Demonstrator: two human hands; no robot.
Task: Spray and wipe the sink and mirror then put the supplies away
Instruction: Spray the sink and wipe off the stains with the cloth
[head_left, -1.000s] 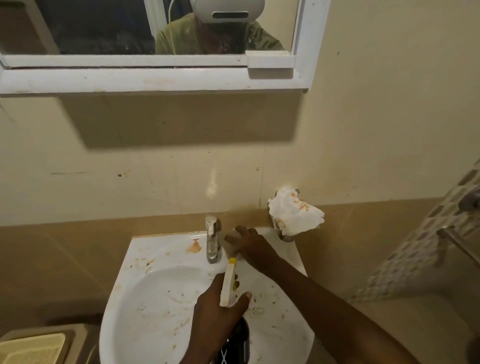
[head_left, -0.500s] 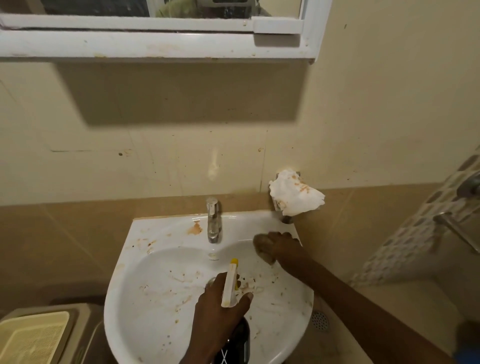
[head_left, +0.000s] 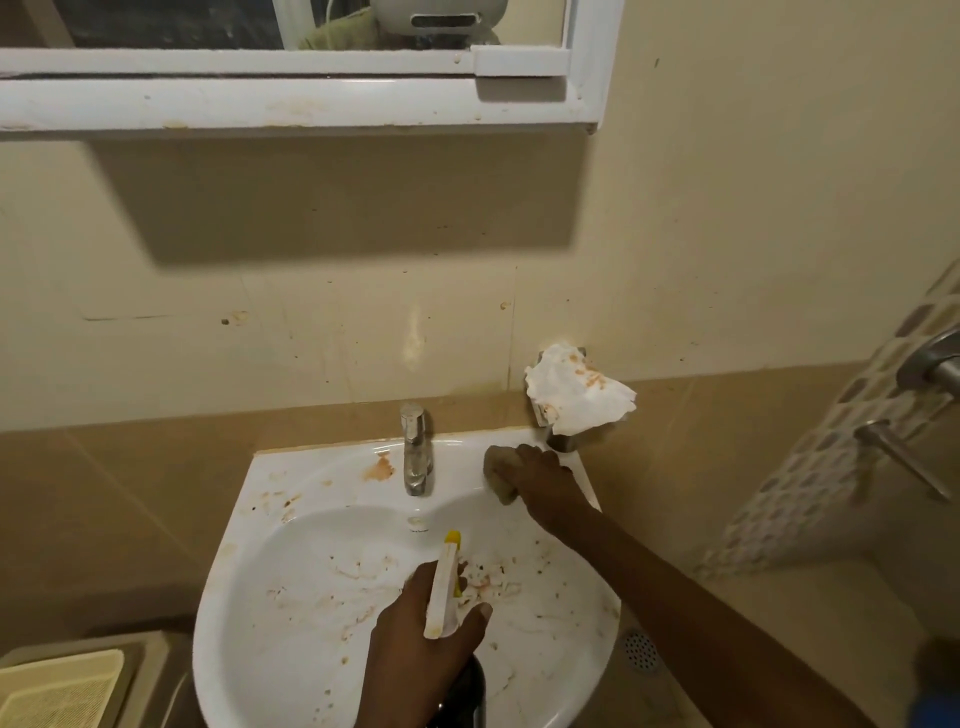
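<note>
A white sink (head_left: 291, 644) smeared with brown stains hangs on the wall, with a chrome tap (head_left: 415, 449) at its back. My left hand (head_left: 415, 639) grips a spray bottle (head_left: 441, 592) with a white and yellow head over the basin, nozzle pointing away from me. My right hand (head_left: 540, 480) holds a tan sponge (head_left: 496, 467) against the sink's back right rim. The white-framed mirror (head_left: 182, 21) crosses the top of the view.
A stained white paper towel (head_left: 576, 395) lies on a metal holder by the sink's back right corner. A cream slatted basket (head_left: 57, 686) sits at the lower left. Chrome shower fittings (head_left: 904, 441) stand on the right wall. A floor drain (head_left: 640, 649) lies below the sink.
My right hand slid the sponge from beside the tap toward the back right corner of the rim. The view tilted down, then back up a little. My left hand kept the bottle over the basin.
</note>
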